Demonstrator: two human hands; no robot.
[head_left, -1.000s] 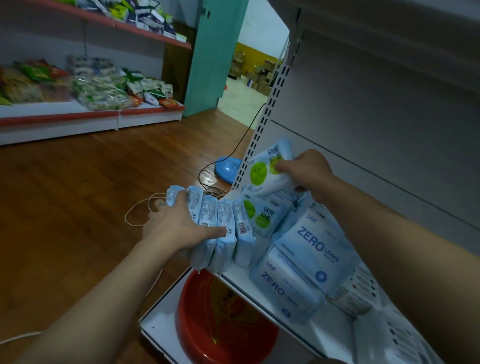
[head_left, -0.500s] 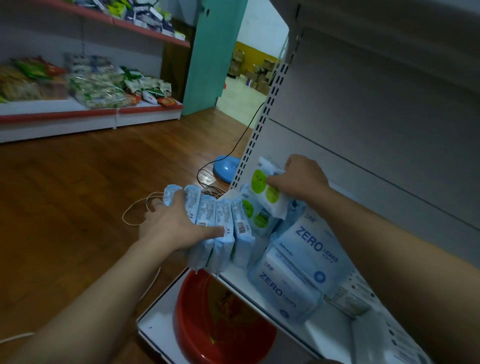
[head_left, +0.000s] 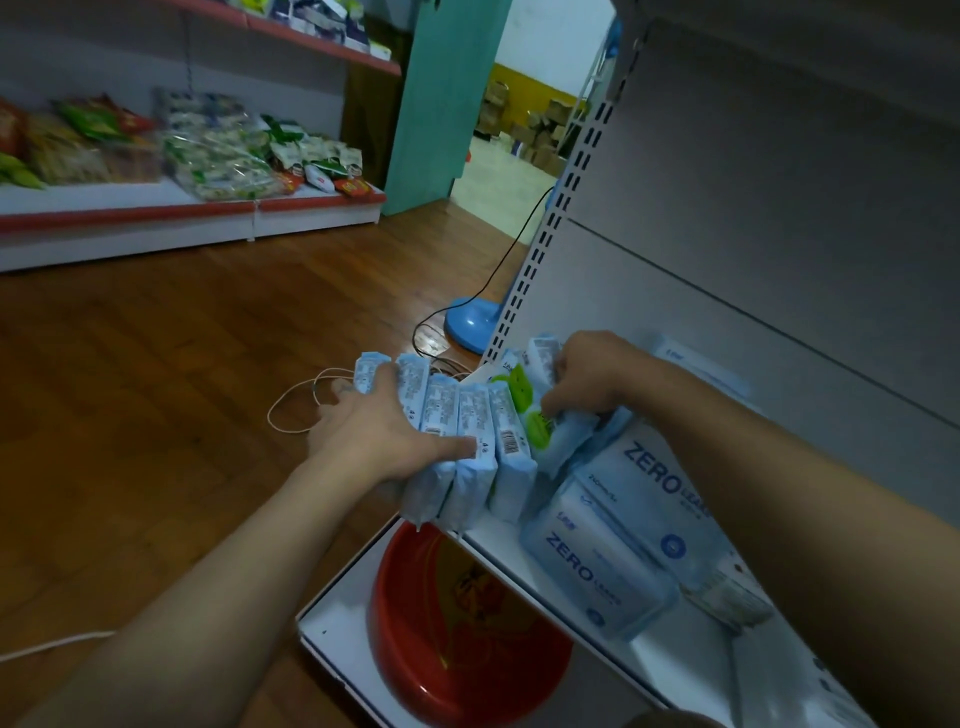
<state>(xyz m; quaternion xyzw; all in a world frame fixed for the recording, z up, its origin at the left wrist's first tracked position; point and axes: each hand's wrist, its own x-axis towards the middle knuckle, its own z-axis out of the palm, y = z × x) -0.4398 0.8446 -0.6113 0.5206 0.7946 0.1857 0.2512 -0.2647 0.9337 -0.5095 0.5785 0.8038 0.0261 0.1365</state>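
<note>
Stocking | our left hand (head_left: 384, 431), fingers spread, clamps the blue packs (head_left: 470, 441) upright at the shelf (head_left: 498, 540) edge, seemingly so none topple | our right hand (head_left: 587, 384) pinches a green-spotted pack (head_left: 522, 395), wedging it beside them.
</note>
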